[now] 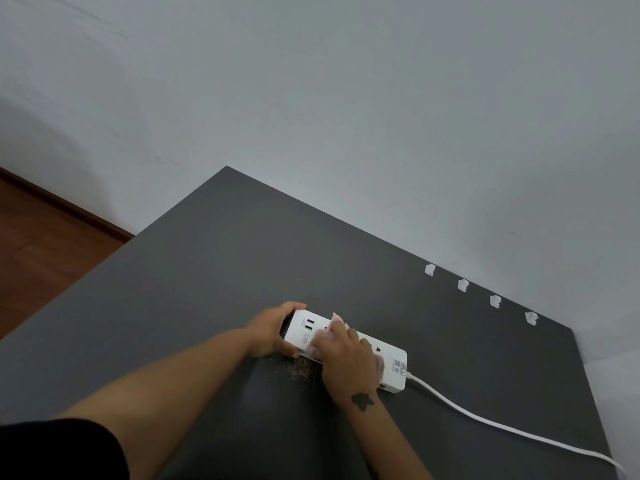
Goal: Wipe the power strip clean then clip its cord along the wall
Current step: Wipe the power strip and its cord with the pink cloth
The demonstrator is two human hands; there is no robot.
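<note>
White power strip between hands, left gripping end, right pressing cloth

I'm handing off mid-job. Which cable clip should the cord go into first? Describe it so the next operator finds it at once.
Follow the far edge of the dark table where it meets the wall: four small white clips sit there in a row. I'd probably start with the rightmost clip, the one nearest the table's right corner and closest to the white cord.
</note>
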